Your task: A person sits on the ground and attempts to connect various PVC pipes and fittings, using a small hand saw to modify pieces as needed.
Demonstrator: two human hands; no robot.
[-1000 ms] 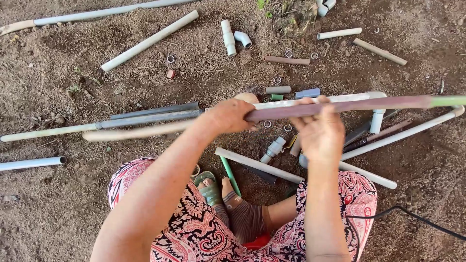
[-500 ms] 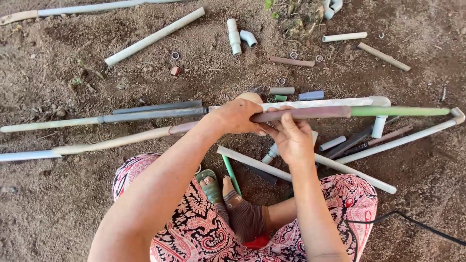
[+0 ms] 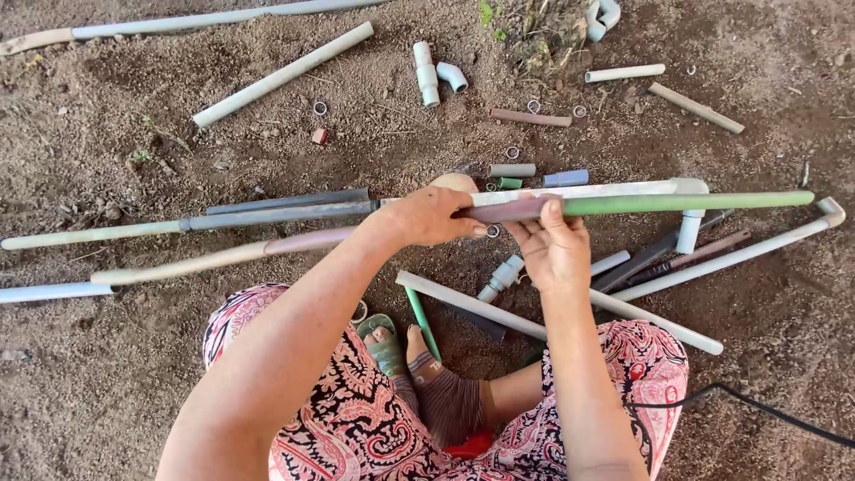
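Both hands close on one long, thin pipe that changes from tan through dull pink to green [image 3: 677,202], held level above the bare brown dirt ground [image 3: 107,383]. Its tan end reaches far out to the left, low over the soil, and its green end points right. Farthest left, a pale blue plastic pipe end [image 3: 49,291] lies on the dirt just below that tan end, and a long grey-and-cream pipe [image 3: 187,223] lies just above and roughly parallel to it. Higher up, a straight white plastic pipe [image 3: 280,75] rests at a slant, well apart from the work. The left hand [image 3: 432,216] is wrapped around the pinkish middle of the held pipe, fingers curled over the top. Behind it a short white pipe with an elbow fitting [image 3: 430,74] lies near the top edge. The right hand [image 3: 554,249] sits just beside the left, thumb and fingers pinching the pipe from below where the pink meets the green. Under the hands a white pipe [image 3: 552,310] crosses the person's lap, which is covered by a red patterned cloth [image 3: 356,428]. Further right, a long white pipe with a bent end [image 3: 739,254] lies on the ground below the green section, among darker short offcuts.
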